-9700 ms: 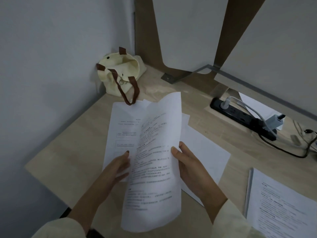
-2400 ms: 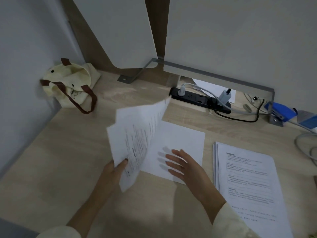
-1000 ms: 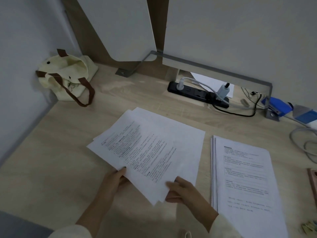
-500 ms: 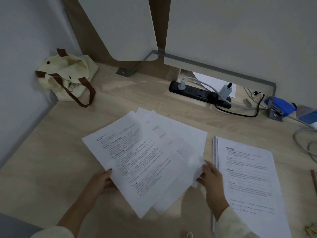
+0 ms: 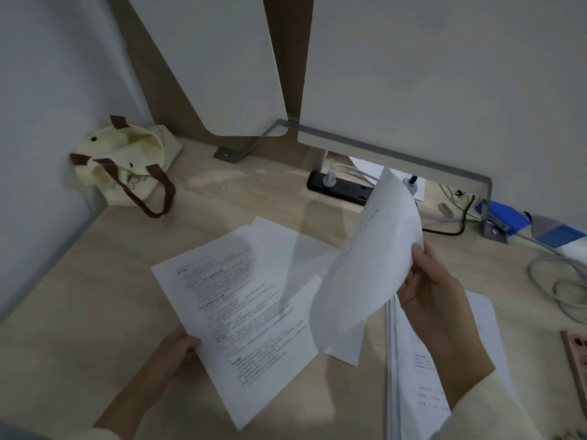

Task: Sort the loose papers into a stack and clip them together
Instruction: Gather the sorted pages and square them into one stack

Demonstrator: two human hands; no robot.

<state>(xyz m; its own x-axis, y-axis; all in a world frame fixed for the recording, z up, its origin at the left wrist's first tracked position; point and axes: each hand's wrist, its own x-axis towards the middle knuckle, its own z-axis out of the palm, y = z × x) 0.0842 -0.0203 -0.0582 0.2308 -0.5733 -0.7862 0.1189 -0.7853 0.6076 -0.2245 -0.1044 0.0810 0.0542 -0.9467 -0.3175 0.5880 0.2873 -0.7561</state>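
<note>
Right hand (image 5: 435,290) lifts one sheet (image 5: 365,268); left hand (image 5: 173,357) holds printed page (image 5: 244,312)

The right hand (image 5: 435,290) lifts a curled sheet (image 5: 365,268) while the left hand (image 5: 178,354) holds a printed page (image 5: 241,312).

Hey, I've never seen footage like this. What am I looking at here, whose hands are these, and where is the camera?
There is no machine here. A person works with bare hands, and one wide-angle camera worn on their head looks down at a wooden desk. The left hand grips the edge of a printed sheet, which overlaps other loose sheets. The right hand pinches a second sheet, lifted and curling in the air. A neater stack of printed pages lies at the right, partly under that arm. At the back sit a cream tote bag and a black power strip. No clip shows on the papers.
</note>
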